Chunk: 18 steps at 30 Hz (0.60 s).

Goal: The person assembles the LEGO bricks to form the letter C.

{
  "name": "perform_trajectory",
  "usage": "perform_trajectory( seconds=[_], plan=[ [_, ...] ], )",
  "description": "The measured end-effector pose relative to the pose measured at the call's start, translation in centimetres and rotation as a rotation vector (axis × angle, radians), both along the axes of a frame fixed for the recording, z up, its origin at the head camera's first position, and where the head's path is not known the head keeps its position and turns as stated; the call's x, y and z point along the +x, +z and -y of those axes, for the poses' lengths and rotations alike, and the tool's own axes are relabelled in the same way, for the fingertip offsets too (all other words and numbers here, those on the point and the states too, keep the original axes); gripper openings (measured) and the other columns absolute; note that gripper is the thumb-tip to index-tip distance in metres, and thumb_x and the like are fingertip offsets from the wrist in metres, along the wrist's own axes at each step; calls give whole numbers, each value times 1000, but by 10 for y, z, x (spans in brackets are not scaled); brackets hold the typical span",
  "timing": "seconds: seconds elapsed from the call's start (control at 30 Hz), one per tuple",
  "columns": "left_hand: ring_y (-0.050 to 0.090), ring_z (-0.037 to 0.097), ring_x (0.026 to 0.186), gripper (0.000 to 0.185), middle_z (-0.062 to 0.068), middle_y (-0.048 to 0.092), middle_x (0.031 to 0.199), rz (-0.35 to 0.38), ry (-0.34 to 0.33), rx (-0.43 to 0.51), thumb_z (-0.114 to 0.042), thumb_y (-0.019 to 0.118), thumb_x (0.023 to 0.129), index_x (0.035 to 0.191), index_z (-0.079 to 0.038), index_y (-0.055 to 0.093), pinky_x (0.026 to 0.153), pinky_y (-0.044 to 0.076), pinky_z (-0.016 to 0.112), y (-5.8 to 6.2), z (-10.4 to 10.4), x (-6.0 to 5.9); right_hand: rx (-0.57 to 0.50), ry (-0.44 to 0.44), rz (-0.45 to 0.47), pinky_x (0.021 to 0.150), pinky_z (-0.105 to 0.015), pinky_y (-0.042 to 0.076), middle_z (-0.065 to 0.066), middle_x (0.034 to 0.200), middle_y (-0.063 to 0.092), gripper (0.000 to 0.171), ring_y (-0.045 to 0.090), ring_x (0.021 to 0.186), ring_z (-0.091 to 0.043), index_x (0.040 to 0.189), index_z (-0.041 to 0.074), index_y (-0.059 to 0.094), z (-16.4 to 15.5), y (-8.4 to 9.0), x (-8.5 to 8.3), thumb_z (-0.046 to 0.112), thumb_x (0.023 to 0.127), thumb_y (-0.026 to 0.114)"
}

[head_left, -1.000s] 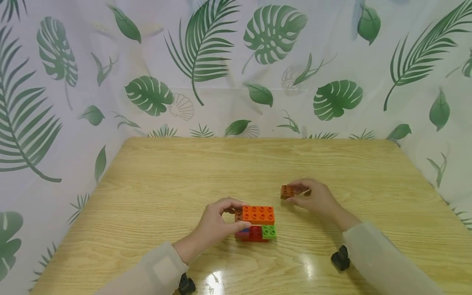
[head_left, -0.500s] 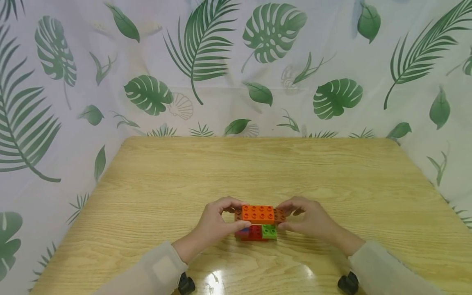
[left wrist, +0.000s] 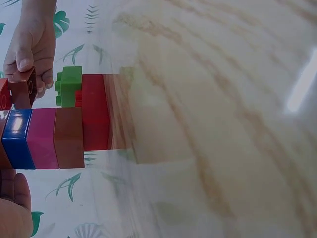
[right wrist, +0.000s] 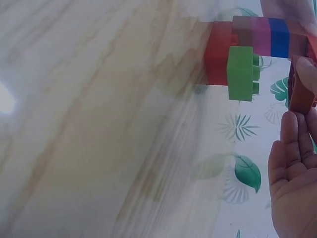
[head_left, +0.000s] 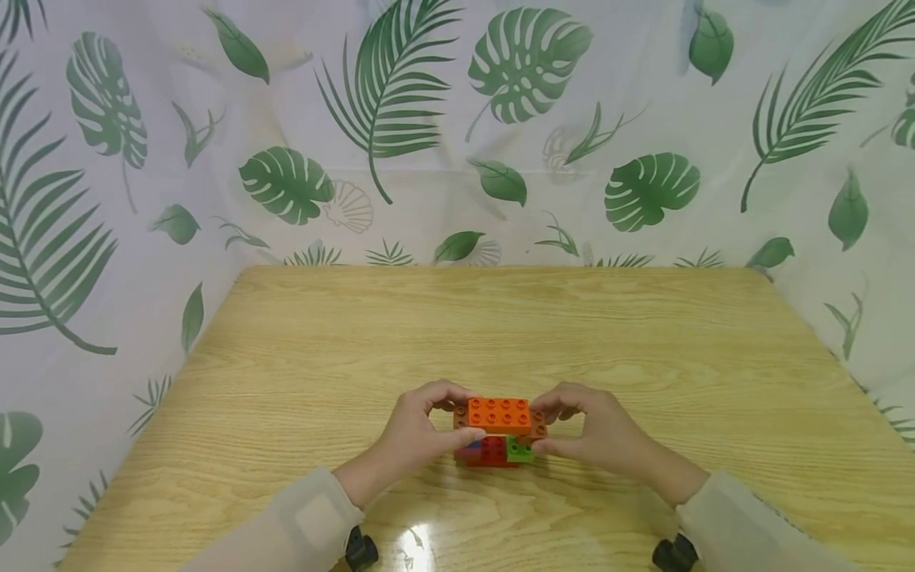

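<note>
A structure of toy building bricks stands before me. Its red base brick (left wrist: 95,111) bears a green brick (head_left: 519,450) at the right end and a column at the left. That column rises through a brown brick (left wrist: 70,138), a pink brick (left wrist: 43,138), a blue brick (left wrist: 17,134) and another brown one. An orange brick (head_left: 499,415) on top juts rightward over the green one. My left hand (head_left: 422,429) grips the column's upper end between thumb and fingers. My right hand (head_left: 596,425) pinches a loose brown brick (head_left: 539,426) at the orange brick's right end, above the green brick.
The structure stands on a wood-grain table (head_left: 343,334). Behind it hangs a white curtain (head_left: 429,159) with green leaf prints. Black wrist devices (head_left: 360,550) show below both sleeves.
My right hand has brought the brown brick leftward and nearer, from the bare table to the orange brick's right end, then slightly further in. The left hand has stayed on the column.
</note>
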State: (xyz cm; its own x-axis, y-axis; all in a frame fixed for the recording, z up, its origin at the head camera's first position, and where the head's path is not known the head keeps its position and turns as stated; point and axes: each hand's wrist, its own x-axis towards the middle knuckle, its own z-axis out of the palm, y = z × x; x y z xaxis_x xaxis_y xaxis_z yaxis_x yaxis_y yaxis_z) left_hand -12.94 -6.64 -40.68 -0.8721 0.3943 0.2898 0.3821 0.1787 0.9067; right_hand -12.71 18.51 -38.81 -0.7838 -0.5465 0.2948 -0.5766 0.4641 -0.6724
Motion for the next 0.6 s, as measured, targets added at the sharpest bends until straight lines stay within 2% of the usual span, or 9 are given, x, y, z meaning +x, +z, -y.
perform_trajectory(
  seconds=[0.13, 0.2, 0.47, 0.6],
  plan=[
    [52, 12, 83, 32, -9, 58, 97, -4, 1, -4, -31, 71, 69, 96, -19, 60, 75, 43, 43, 0, 0, 0, -10, 3, -26, 64, -27, 46, 3, 88, 57, 36, 54, 73, -13, 96, 10, 60, 9, 15, 7, 16, 64, 75],
    [52, 12, 83, 32, -8, 58, 97, -11, -2, -9, -31, 71, 69, 96, -19, 60, 75, 43, 43, 0, 0, 0, -23, 4, -23, 64, -27, 46, 3, 87, 57, 36, 54, 72, -12, 96, 10, 60, 10, 16, 8, 15, 64, 76],
    [53, 11, 81, 32, -10, 58, 92, -26, -12, -33, -32, 73, 67, 95, -20, 61, 74, 43, 42, 2, 1, -3, -45, 4, 0, 66, -33, 46, 11, 89, 54, 36, 53, 76, -8, 99, 19, 58, 2, -13, -3, 30, 68, 71],
    [53, 11, 80, 34, -11, 59, 92, -43, -13, -53, -32, 73, 66, 95, -20, 62, 73, 43, 43, 4, 2, -5, -60, 0, 2, 66, -34, 47, 12, 89, 54, 37, 53, 76, -7, 100, 20, 57, 1, -18, -5, 33, 68, 70]
  ],
)
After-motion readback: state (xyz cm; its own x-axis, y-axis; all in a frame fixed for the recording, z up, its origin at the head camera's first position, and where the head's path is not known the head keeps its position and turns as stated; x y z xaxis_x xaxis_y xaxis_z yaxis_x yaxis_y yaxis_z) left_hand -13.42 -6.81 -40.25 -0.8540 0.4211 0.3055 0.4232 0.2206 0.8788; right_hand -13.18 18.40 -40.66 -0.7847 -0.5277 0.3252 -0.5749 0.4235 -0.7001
